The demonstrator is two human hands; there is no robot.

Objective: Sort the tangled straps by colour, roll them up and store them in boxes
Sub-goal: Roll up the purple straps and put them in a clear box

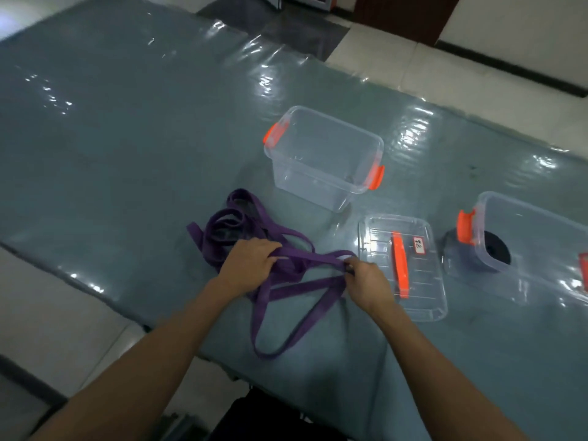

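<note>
The table (127, 128) is covered in a glossy grey-green plastic sheet, wrinkly in spots and throwing back a lot of glare. The purple strap (286, 291) looks like flat matt woven cloth. The 2 boxes (324, 157) (537, 246) and the lid (410, 265) are clear smooth plastic with shiny orange plastic clips, and the black roll (496, 249) looks matt.

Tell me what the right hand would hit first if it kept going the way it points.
Beyond the purple strap it pinches, the right hand, pointing forward-left, would probably reach the near wall of the empty clear box; depth is unclear.
</note>
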